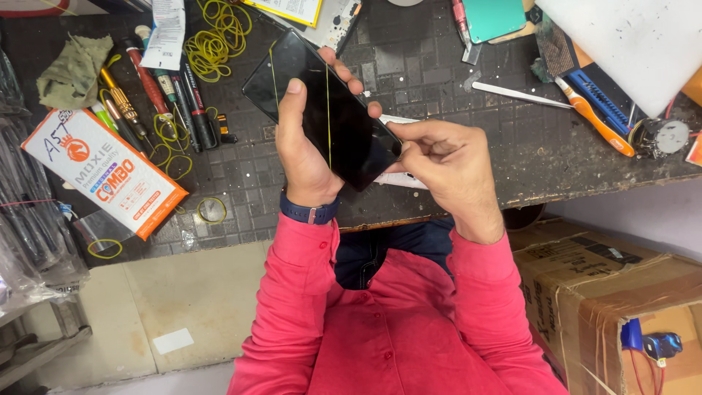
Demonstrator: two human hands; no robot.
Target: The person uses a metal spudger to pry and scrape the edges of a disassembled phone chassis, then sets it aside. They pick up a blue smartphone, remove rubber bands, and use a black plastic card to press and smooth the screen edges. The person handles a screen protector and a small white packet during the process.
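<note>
Black glass of a phone (322, 110), banded by thin yellow rubber bands (327, 102) (likely clamping the screen), held tilted above the dark mat (453, 88). Cradled in left hand (307, 153), thumb pressed across the face; right hand (446, 164) pinching its lower corner, steadying.
</note>
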